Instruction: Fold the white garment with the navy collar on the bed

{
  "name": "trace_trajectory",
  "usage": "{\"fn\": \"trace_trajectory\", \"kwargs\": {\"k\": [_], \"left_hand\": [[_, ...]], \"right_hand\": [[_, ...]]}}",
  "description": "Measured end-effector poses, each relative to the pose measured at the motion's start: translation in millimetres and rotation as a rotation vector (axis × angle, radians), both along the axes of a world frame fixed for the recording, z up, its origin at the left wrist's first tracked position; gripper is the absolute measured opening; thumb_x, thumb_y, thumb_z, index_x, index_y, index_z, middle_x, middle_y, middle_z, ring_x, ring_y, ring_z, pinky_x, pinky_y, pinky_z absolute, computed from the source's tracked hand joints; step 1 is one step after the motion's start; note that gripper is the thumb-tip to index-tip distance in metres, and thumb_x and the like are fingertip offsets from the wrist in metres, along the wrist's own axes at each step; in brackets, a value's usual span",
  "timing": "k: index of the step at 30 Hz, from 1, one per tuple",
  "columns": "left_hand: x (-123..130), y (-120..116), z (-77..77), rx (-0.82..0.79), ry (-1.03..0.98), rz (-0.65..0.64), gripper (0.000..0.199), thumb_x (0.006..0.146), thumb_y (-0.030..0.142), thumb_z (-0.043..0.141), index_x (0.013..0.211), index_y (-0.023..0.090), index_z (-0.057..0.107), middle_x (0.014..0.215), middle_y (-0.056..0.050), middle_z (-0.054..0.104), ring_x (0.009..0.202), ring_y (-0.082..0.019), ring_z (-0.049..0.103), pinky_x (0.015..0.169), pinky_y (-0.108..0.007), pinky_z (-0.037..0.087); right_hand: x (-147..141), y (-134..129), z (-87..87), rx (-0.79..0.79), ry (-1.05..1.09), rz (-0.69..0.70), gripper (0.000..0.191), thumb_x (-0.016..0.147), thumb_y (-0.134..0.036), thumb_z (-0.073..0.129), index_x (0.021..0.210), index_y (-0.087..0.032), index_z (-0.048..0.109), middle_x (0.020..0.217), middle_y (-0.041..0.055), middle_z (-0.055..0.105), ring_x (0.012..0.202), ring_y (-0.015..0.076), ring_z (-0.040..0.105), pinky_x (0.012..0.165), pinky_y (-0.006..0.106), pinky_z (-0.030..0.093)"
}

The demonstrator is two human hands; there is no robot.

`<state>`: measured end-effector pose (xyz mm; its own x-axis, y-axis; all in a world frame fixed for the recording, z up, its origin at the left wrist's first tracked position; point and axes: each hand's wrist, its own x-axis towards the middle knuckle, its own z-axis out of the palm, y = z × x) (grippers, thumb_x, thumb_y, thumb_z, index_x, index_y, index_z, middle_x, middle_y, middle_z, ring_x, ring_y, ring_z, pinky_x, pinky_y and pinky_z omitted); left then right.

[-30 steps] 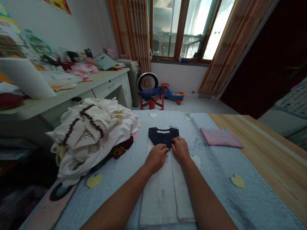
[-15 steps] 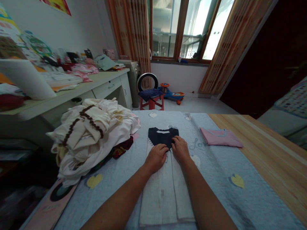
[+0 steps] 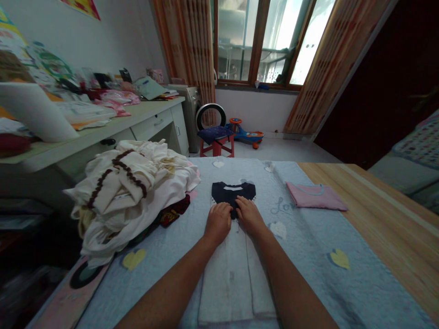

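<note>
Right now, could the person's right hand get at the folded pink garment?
Probably yes: the right hand is on the white garment with the dark neckline, on the pink garment's side. Between them only the flat blue cover shows, though it may need some stretching.

My left grip (image 3: 218, 222) and right grip (image 3: 251, 217) rested close together, fingers bent, on the lower part of the navy collar (image 3: 228, 196) of a pale garment (image 3: 224, 285). It lay flat, hem toward the counter's (image 3: 380, 214) near edge, on a light blue cloth (image 3: 302, 260) that left wood bare along the right edge. A heap of white clothes (image 3: 161, 187) slumped by the left edge, over a dark patterned piece (image 3: 173, 213). Toward the right edge lay a folded pink garment (image 3: 318, 198). Beyond the far edge stood a red stool (image 3: 217, 148).
</note>
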<state>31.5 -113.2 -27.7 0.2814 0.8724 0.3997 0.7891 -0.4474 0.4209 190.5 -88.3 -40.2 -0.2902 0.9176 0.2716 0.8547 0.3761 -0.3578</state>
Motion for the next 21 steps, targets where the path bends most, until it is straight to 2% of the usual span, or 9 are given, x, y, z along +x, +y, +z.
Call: {"fn": "trace_trajectory", "kwargs": {"k": [8,11,14,21], "left_hand": [[-1,1,-3.7,0.013,-0.007,-0.008,0.023,0.086,0.007,0.052,0.101,0.020,0.063,0.115,-0.006,0.067,0.114,-0.024,0.058,0.105,-0.044,0.041],[-1,1,-2.2,0.007,-0.017,-0.007,0.022,0.085,0.007,0.053,0.099,0.021,0.063,0.114,-0.006,0.067,0.113,-0.023,0.058,0.105,-0.044,0.042],[-1,1,-0.4,-0.002,-0.019,-0.006,0.021,0.085,0.007,0.053,0.098,0.021,0.063,0.114,-0.006,0.067,0.112,-0.023,0.058,0.104,-0.043,0.043],[-1,2,0.7,-0.007,-0.037,-0.010,0.021,0.085,0.007,0.052,0.096,0.022,0.062,0.110,-0.005,0.067,0.109,-0.023,0.059,0.104,-0.043,0.042]], "right_hand": [[-1,-1,6.2,-0.016,-0.014,-0.001,0.040,0.092,-0.014,0.050,0.131,-0.016,0.059,0.146,0.0153,0.052,0.136,0.0258,0.047,0.114,0.048,0.035],[-2,1,6.5,0.026,0.026,0.012,0.043,0.089,-0.011,0.049,0.131,-0.015,0.059,0.146,0.0149,0.051,0.137,0.0255,0.046,0.115,0.048,0.035],[-4,3,3.3,0.065,0.075,0.050,0.048,0.087,-0.007,0.046,0.134,-0.014,0.058,0.149,0.0140,0.049,0.140,0.0236,0.042,0.116,0.045,0.034],[-5,7,-12.0,0.008,0.036,0.051,0.045,0.092,-0.010,0.044,0.135,-0.013,0.057,0.146,0.0161,0.051,0.138,0.0239,0.045,0.114,0.044,0.037]]}}
